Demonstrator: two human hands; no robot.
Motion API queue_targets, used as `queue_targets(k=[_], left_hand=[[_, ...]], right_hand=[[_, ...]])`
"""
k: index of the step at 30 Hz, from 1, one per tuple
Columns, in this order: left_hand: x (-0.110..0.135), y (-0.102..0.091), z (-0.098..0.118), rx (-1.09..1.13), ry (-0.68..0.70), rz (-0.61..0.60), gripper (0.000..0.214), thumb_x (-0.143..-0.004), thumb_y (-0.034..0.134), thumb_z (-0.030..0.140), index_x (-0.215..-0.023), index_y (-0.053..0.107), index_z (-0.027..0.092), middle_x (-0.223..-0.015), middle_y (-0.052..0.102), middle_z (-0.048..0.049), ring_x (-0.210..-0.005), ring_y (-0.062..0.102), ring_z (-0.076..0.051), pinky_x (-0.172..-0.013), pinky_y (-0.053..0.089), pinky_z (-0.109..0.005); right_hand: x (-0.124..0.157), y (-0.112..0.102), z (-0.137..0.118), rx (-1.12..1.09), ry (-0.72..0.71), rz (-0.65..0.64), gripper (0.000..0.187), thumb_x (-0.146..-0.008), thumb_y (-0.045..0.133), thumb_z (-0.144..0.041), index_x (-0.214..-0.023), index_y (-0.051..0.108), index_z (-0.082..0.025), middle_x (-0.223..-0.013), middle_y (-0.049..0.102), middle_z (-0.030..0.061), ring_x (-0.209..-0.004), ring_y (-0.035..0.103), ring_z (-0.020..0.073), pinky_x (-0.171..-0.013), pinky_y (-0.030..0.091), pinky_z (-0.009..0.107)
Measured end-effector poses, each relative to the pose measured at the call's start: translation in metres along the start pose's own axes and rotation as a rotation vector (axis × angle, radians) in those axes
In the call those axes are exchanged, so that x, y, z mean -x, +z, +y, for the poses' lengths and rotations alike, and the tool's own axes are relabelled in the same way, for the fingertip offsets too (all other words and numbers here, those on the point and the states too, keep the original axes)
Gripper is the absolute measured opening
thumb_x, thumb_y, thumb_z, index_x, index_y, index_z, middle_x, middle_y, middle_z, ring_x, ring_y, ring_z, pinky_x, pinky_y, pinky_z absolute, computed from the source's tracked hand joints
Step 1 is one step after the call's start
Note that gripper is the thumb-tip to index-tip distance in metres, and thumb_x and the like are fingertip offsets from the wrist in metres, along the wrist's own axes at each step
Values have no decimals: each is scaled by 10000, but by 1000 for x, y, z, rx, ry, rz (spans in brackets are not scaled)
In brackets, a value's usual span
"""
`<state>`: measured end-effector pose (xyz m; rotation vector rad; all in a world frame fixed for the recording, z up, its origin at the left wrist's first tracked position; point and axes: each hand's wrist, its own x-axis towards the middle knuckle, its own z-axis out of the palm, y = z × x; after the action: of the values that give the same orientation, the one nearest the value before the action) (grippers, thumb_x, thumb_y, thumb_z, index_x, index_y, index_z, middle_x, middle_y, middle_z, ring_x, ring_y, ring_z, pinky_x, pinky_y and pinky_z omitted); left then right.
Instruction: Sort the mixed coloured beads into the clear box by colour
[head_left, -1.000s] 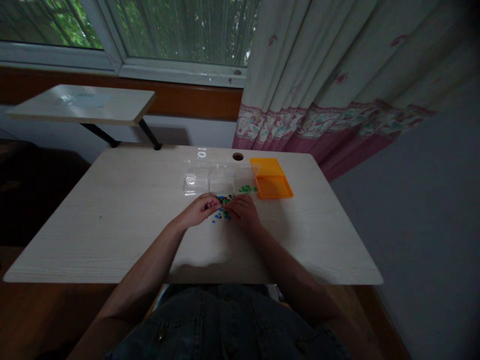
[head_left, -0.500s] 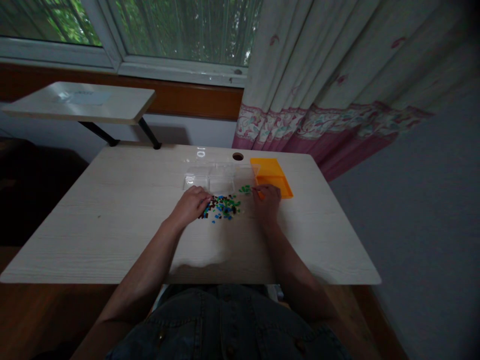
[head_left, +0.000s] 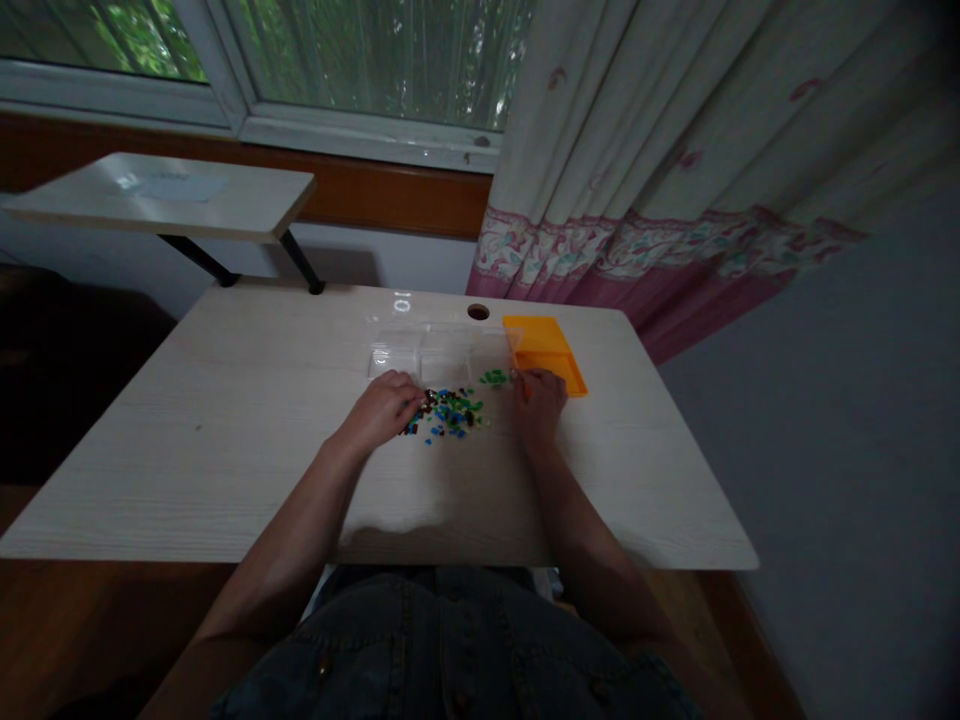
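Observation:
A heap of small coloured pieces, blue, green and dark, lies on the pale wooden table. My left hand rests at the heap's left edge, fingers curled with the tips among the pieces. My right hand sits to the right of the heap, fingers pinched near a small group of green pieces; what it holds is too small to make out. A clear compartment box lies just behind the heap. An orange lid lies beside the box, right behind my right hand.
A round cable hole is in the table's far edge. A smaller side table stands at the back left under the window. A patterned curtain hangs at the back right. My denim-clad lap shows below the table's near edge.
My right hand has left the heap and moved right, to the green pieces near the orange lid. My left hand has stayed at the heap's left edge.

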<state>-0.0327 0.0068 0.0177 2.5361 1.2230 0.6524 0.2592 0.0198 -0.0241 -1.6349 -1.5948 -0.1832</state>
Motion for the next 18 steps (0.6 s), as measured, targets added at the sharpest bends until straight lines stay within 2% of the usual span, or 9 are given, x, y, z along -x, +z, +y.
queue_targets(k=[6,11,18], left_hand=[[0,-4,-1,42,9,-18,169,-903,565,249,-965,714,197,-928,643,-80,-915,559,-223,-867,458,-393],[0,-7,1,89,28,-80,103,-848,651,269,-902,716,211,-897,635,-55,-911,558,-213,-834,456,-360],[2,6,1,35,27,-103,143,-863,656,330,-926,686,205,-906,623,-55,-927,552,-216,-858,443,-357]], right_hand=[[-1,-2,-5,-26,-11,-13,308,-962,496,-374,-964,738,-184,-958,653,110,-961,531,250,-900,406,426],[-1,-3,-7,-57,-39,-16,297,-960,500,-370,-933,732,-187,-944,656,102,-944,545,240,-900,420,422],[-1,-3,-7,-46,-73,-13,281,-961,514,-350,-938,733,-176,-926,665,95,-925,551,229,-878,432,394]])
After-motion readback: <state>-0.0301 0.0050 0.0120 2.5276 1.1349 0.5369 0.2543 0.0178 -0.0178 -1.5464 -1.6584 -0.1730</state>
